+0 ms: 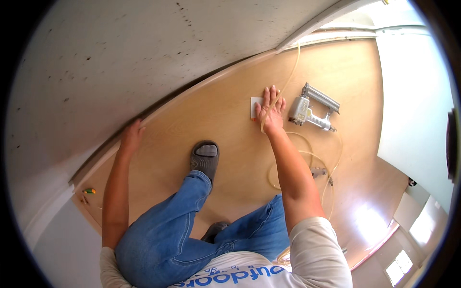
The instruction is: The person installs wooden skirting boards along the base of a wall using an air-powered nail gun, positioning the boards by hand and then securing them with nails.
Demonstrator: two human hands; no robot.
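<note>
My left hand (pixel 131 138) rests at the curved edge of the light wood board (pixel 230 96), beside the wall, fingers stretched out and partly hidden. On the board, my right hand (pixel 272 113) lies flat with fingers spread, partly over a small white rectangular piece (pixel 255 102). A thin yellowish air hose (pixel 296 67) runs across the right hand. Just right of that hand, a silver pneumatic nail gun (pixel 301 109) lies on its side, the hose joined to its handle end.
The speckled grey wall (pixel 120 57) rises along the board's left and far edge. Hose loops and a metal coupling (pixel 318 172) lie near my right forearm. A small green-and-yellow object (pixel 90 191) sits at lower left. My sandalled foot (pixel 205 158) stands on the board. A white panel (pixel 418 105) borders the right.
</note>
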